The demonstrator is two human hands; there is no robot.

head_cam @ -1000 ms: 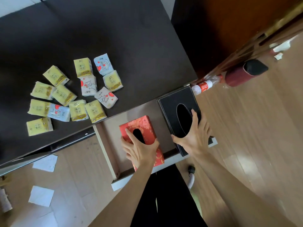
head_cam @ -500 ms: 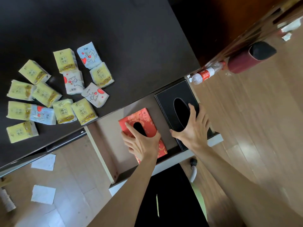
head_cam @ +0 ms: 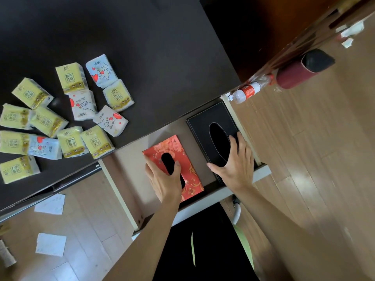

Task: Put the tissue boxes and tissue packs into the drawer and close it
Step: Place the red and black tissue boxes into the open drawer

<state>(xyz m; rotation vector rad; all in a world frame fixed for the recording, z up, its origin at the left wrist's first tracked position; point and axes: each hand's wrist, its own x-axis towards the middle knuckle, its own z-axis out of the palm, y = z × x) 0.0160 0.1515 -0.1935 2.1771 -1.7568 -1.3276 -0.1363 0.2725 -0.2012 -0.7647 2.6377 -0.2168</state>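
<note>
The drawer [head_cam: 125, 173] under the dark table stands pulled open. A red patterned tissue box [head_cam: 172, 147] lies inside it on the left, and my left hand [head_cam: 165, 179] rests on its near half with the fingers around it. A black tissue box [head_cam: 211, 126] lies in the drawer's right part; my right hand [head_cam: 235, 165] grips its near end. Several yellow and white tissue packs [head_cam: 67, 118] lie scattered on the table's left side, outside the drawer.
The dark table top [head_cam: 152, 57] stretches behind the drawer. A plastic bottle [head_cam: 247, 91] and a dark red roll [head_cam: 298, 72] lie on the wooden floor to the right. White paper sheets [head_cam: 50, 244] lie on the floor at lower left.
Both hands stay on the boxes in the drawer. The view has shifted slightly; the boxes sit a little deeper in the drawer than one second ago.
</note>
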